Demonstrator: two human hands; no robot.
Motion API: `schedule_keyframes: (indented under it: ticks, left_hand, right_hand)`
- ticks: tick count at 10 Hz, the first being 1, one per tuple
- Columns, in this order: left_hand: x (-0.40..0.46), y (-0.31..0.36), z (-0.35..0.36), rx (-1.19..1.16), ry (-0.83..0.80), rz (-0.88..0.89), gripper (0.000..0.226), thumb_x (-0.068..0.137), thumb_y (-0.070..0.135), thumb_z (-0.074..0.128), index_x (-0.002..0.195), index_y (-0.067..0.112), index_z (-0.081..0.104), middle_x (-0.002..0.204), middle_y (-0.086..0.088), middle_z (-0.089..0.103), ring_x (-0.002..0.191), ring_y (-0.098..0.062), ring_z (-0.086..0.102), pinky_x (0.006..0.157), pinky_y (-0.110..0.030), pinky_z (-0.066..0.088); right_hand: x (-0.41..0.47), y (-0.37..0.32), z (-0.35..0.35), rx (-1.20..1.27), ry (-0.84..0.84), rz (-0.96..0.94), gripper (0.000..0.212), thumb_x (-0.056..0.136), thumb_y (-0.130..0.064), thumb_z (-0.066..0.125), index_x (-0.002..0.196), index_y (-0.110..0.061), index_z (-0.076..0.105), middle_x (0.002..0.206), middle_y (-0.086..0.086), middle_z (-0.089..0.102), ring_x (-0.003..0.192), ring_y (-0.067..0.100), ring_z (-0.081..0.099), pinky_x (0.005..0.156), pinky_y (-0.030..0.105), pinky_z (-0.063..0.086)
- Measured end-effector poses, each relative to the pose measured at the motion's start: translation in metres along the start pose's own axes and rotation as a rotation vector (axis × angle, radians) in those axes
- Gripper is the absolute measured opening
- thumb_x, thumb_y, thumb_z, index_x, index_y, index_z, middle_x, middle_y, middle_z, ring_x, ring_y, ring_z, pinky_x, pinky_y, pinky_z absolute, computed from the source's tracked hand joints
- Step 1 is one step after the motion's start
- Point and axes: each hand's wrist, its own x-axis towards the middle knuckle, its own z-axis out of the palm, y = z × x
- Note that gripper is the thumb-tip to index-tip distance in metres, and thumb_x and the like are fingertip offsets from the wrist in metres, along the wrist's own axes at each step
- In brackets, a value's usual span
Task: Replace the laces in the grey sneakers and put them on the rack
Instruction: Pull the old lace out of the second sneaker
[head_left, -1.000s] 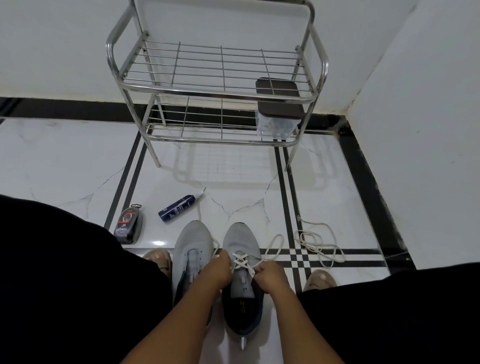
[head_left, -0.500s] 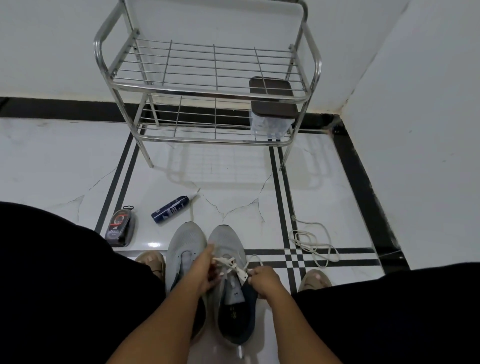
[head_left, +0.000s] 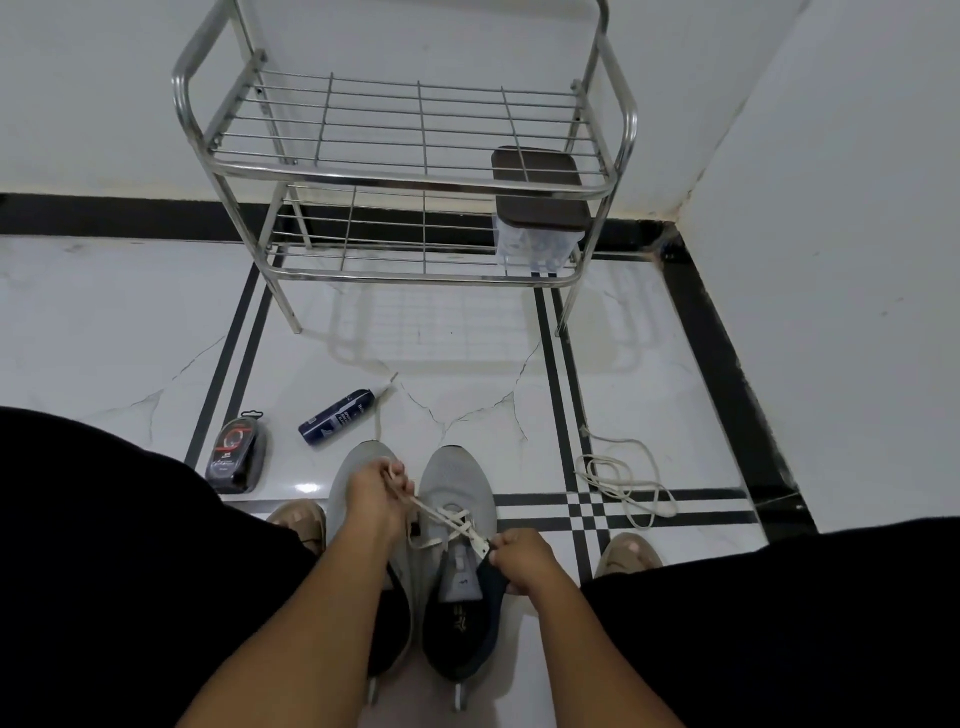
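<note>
we're mid-lacing on the right sneaker (head_left: 457, 519). it sits on the floor between our knees, toe pointing away toward the rack (head_left: 405, 176), long axis running straight out from us. left sneaker (head_left: 358, 467) lies parallel, touching or just beside it, no lace visible in it.

left hand (head_left: 376, 499) is curled round one end of the white lace (head_left: 447, 522), pulling it up and to the left over the left sneaker. right hand (head_left: 519, 564) pinches the other lace end at the right eyelet row, just beside the collar. lace crosses once or twice over the tongue (exact count hard to read).

key relation: the next eyelets lie nearer us than the crossings already made, so lacing proceeds back toward the collar, and the right hand is the closer one.

a spare lace (head_left: 623, 483) lies loose on the floor, right of the shoes, probably the old one or the second new one, can't tell.

hidden: our forearm covers the left sneaker's heel, the eyelets themselves are too small to make out, and the lace tips are buried in both fists.
</note>
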Motion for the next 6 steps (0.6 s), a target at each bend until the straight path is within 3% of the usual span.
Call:
schedule_keyframes:
  ticks: [1,2,3,4,5,6]
  left_hand:
    - [-0.001,-0.015,0.000,1.280,-0.211,0.452,0.019,0.091,0.016,0.053,0.075,0.010,0.060,0.076,-0.006,0.061,0.067,-0.018,0.052,0.061,-0.025,0.039]
    - [-0.010,-0.058,-0.002,1.895,-0.410,0.565,0.016,0.089,0.019,0.056,0.099,0.010,0.065,0.109,-0.006,0.056,0.091,-0.022,0.060,0.074,-0.030,0.048]
    - [-0.013,-0.067,-0.001,2.067,-0.250,0.744,0.026,0.087,0.014,0.062,0.113,0.008,0.062,0.121,-0.008,0.048,0.100,-0.028,0.061,0.080,-0.036,0.050]
    - [-0.019,-0.067,-0.001,2.128,-0.240,0.800,0.028,0.089,0.016,0.061,0.115,0.007,0.062,0.127,-0.009,0.048,0.105,-0.029,0.061,0.081,-0.037,0.049]
    - [-0.019,-0.064,-0.001,1.919,-0.242,0.607,0.025,0.090,0.017,0.060,0.114,0.011,0.064,0.124,-0.008,0.054,0.104,-0.028,0.062,0.083,-0.035,0.050]
    - [-0.009,-0.037,0.002,1.126,0.005,0.200,0.021,0.094,0.011,0.046,0.105,0.007,0.063,0.093,-0.013,0.064,0.081,-0.025,0.064,0.069,-0.031,0.050]
  right_hand:
    - [0.001,-0.004,0.003,-0.076,0.019,-0.057,0.019,0.084,-0.008,0.052,0.069,-0.017,0.061,0.084,0.007,0.059,0.084,0.025,0.058,0.080,0.039,0.056]
    - [-0.003,-0.004,0.004,-0.158,0.020,-0.091,0.014,0.083,-0.010,0.052,0.075,-0.015,0.062,0.086,0.007,0.061,0.094,0.029,0.063,0.082,0.039,0.056]
    - [-0.004,-0.002,0.003,-0.190,0.010,-0.084,0.012,0.081,-0.009,0.050,0.077,-0.014,0.061,0.087,0.007,0.061,0.094,0.030,0.063,0.081,0.039,0.056]
    - [-0.003,-0.002,0.002,-0.211,0.003,-0.093,0.013,0.080,-0.010,0.050,0.076,-0.015,0.061,0.089,0.008,0.062,0.097,0.031,0.064,0.082,0.040,0.058]
    - [-0.003,-0.001,0.001,-0.186,0.012,-0.085,0.015,0.081,-0.010,0.051,0.085,-0.010,0.066,0.091,0.010,0.064,0.093,0.030,0.063,0.080,0.040,0.058]
    - [-0.002,0.000,-0.001,-0.148,0.018,-0.062,0.013,0.082,-0.010,0.051,0.083,-0.012,0.063,0.087,0.008,0.059,0.090,0.030,0.061,0.080,0.041,0.056]
